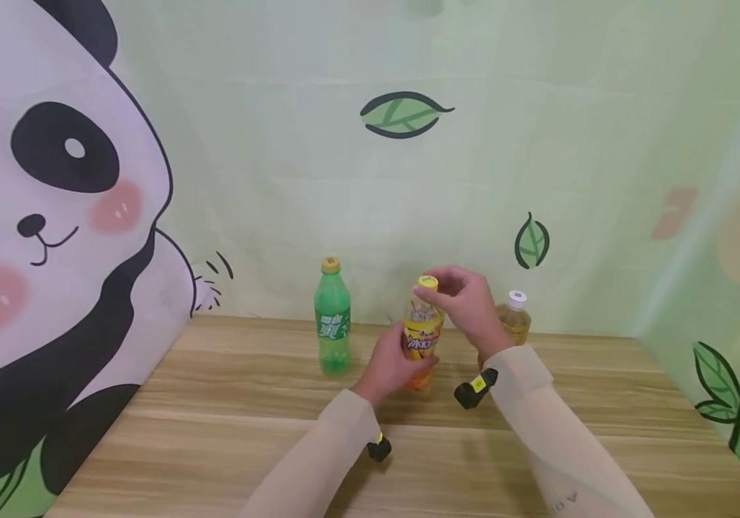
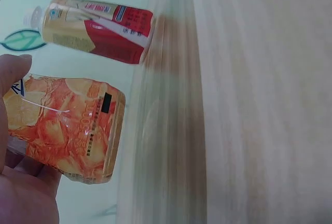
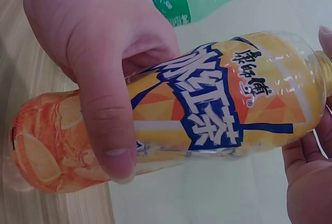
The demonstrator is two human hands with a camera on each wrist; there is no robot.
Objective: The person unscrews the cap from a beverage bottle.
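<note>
The pale beige-sleeved left forearm (image 1: 308,464) slants up and rightward from the lower edge of the head view, ending in a folded fabric cuff (image 1: 348,410). Beyond it the bare left hand (image 1: 386,367) sits lower of the two, curled in a grip; in the right wrist view its thumb (image 3: 106,125) lies across the front, nail showing. The right forearm (image 1: 554,439), also in a pale beige fabric sleeve, slants up and leftward. The bare right hand (image 1: 471,306) is raised higher, near the left, its index finger (image 1: 453,273) bent and pinching against the thumb's side.
</note>
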